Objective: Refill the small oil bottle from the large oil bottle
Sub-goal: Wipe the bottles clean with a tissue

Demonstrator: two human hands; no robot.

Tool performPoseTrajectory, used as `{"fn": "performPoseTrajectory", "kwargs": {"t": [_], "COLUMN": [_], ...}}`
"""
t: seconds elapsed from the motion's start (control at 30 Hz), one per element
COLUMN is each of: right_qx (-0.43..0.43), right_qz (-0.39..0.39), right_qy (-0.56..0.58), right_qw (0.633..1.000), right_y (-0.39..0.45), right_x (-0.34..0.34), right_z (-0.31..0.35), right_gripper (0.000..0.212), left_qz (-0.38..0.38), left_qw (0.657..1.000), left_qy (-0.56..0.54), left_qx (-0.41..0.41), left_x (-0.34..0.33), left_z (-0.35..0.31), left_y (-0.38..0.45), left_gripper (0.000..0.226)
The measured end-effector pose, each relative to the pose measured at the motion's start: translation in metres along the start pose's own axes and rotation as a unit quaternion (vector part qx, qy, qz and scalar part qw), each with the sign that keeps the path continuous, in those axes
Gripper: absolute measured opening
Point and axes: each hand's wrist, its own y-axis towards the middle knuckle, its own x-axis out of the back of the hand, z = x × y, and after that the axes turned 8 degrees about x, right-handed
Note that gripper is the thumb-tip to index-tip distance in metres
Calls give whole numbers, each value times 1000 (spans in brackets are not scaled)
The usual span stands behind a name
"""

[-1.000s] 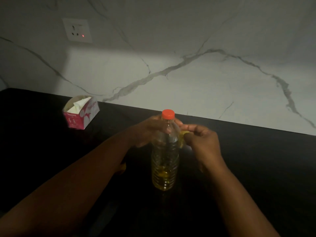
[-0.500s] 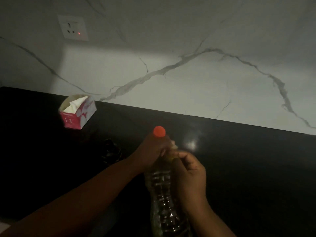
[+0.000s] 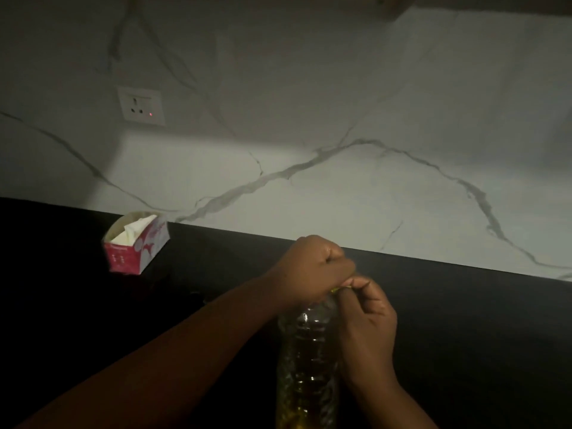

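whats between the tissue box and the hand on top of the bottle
Only bare dark countertop shows between the tissue box and the left hand gripping the bottle top, in the head view; that stretch is dim.

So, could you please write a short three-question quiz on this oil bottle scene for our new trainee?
1. True or false: the left hand is closed over the top of the clear bottle.
2. Where does the tissue box sit? A) on the black counter, left of the bottle; B) right of the bottle; C) on the wall.
3. Fill in: a small ___ light glows on the wall socket.

Key: 1 true; 2 A; 3 red.
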Motion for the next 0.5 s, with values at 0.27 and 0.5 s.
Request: {"fn": "performPoseTrajectory", "kwargs": {"t": [0.27, 0.5], "right_qx": [-61, -116], "right_qz": [-9, 42], "right_qy": [5, -58], "right_qw": [998, 991], "right_y": [3, -14], "right_x": [10, 28], "right_z": [-12, -15], "right_gripper": [35, 22], "left_qz": [-31, -63], "left_qw": [999, 995], "left_qy": [26, 36], "left_qx": [-13, -63], "left_x": [4, 14], "left_z": [16, 14], "left_y": [3, 1], "left_gripper": [39, 38]}}
